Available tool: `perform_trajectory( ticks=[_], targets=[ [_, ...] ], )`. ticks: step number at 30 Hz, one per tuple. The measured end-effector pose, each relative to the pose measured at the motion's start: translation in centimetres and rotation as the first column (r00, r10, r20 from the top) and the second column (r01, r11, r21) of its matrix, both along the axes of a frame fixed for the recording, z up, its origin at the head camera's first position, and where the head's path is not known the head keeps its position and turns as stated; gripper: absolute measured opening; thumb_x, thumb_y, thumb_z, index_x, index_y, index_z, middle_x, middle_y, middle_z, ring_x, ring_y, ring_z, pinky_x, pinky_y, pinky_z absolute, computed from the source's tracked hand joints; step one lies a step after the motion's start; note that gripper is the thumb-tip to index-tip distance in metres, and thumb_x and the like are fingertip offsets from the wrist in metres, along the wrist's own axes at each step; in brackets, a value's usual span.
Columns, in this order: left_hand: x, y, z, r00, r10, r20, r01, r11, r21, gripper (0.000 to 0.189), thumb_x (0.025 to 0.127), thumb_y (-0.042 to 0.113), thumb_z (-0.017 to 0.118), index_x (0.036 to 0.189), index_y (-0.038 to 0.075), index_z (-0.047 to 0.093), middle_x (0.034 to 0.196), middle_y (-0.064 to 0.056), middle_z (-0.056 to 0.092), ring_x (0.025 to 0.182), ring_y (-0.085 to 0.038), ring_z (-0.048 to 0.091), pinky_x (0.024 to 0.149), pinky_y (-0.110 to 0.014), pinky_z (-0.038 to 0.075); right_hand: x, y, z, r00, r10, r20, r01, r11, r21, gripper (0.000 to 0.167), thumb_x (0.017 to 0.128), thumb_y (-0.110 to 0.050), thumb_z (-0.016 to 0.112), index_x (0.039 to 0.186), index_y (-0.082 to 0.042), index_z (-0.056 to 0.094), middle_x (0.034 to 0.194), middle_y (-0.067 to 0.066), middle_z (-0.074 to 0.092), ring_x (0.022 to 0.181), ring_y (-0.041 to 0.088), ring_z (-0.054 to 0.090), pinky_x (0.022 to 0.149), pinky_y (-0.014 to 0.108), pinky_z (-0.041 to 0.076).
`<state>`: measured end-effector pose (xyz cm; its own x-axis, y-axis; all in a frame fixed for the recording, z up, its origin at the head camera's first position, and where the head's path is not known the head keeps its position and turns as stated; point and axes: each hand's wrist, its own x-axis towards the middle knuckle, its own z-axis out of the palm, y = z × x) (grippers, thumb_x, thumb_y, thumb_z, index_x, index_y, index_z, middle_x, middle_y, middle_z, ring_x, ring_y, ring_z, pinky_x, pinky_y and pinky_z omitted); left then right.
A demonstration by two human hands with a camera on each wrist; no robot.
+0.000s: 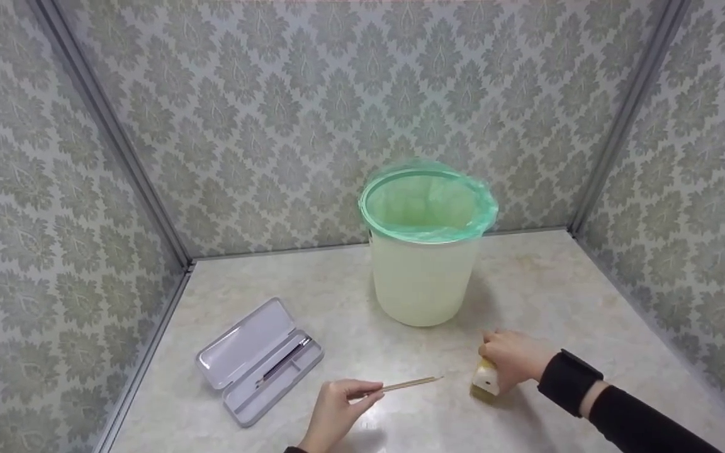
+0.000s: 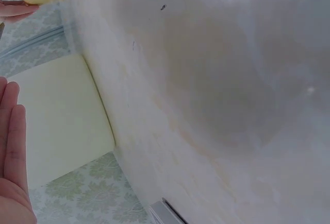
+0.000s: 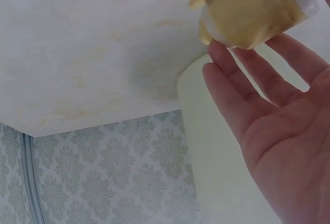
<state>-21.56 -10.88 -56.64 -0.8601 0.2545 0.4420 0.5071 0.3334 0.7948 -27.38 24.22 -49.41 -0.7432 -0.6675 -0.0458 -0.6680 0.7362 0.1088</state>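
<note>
My left hand (image 1: pixel 340 406) pinches a thin wooden pencil (image 1: pixel 410 384) between thumb and fingertips, its point toward the right. To the right of that tip, my right hand (image 1: pixel 515 360) grips a yellow and white pencil sharpener (image 1: pixel 486 379) from above; a small dark hole shows in its white face. In the right wrist view, fingers (image 3: pixel 273 82) lie along the yellow body of the sharpener (image 3: pixel 247 13). The left wrist view catches only part of the left hand (image 2: pixel 13 152), and the pencil is mostly hidden there.
A hinged pencil case (image 1: pixel 246 343) lies with its lid up on the left, dark pencils (image 1: pixel 284 360) inside. Behind the hands stands a pale bin (image 1: pixel 422 277) lined with a green bag (image 1: pixel 425 236). Patterned panels (image 1: pixel 337 126) enclose the marbled table (image 1: pixel 331 283) at the back and sides.
</note>
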Motion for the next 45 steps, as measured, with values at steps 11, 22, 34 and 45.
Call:
perform_trajectory(
  ticks=[11,22,34,45],
  targets=[
    [-0.2,0.4,-0.4,1.0,-0.005,-0.003,0.005,0.999,-0.043,0.014,0.09,0.015,0.078,0.097,0.003,0.081,0.09,-0.008,0.081,0.084,-0.01,0.078,0.075,-0.029,0.063,0.8,-2.7,-0.5,0.998,-0.033,-0.059,0.032,0.999,-0.022,0.048,0.057,-0.049,0.089,0.066,-0.011,0.061,0.065,0.001,0.057,0.055,0.016,0.047,0.05,0.032,0.041],
    [-0.7,0.9,-0.4,0.998,0.003,0.059,0.001,0.997,-0.081,0.017,0.091,0.017,0.077,0.099,0.002,0.081,0.092,-0.007,0.082,0.085,-0.011,0.078,0.077,-0.025,0.062,0.2,-3.0,-1.1,0.997,-0.044,-0.069,0.04,0.998,-0.049,0.048,0.065,-0.041,0.08,0.057,-0.018,0.039,0.058,-0.006,0.04,0.053,0.012,0.03,0.047,0.031,0.027],
    [-0.8,1.2,-0.5,0.996,-0.001,0.088,0.007,0.998,-0.068,0.018,0.091,0.018,0.077,0.1,0.002,0.081,0.092,-0.007,0.082,0.085,-0.011,0.077,0.077,-0.022,0.061,0.0,-1.4,-2.1,1.0,-0.005,0.012,0.007,0.987,-0.16,0.044,0.069,-0.048,0.087,0.082,-0.011,0.067,0.075,-0.002,0.062,0.061,0.008,0.045,0.055,0.025,0.034],
    [-1.0,1.7,-0.9,0.994,-0.011,0.113,0.02,0.997,-0.071,0.018,0.091,0.016,0.077,0.1,0.001,0.08,0.092,-0.009,0.081,0.082,-0.006,0.076,0.076,-0.019,0.06,-0.3,-0.3,-2.8,0.979,0.035,0.201,0.032,0.946,-0.323,0.039,0.069,-0.037,0.093,0.096,-0.015,0.074,0.084,-0.007,0.073,0.072,-0.001,0.054,0.064,0.02,0.044]
  ],
)
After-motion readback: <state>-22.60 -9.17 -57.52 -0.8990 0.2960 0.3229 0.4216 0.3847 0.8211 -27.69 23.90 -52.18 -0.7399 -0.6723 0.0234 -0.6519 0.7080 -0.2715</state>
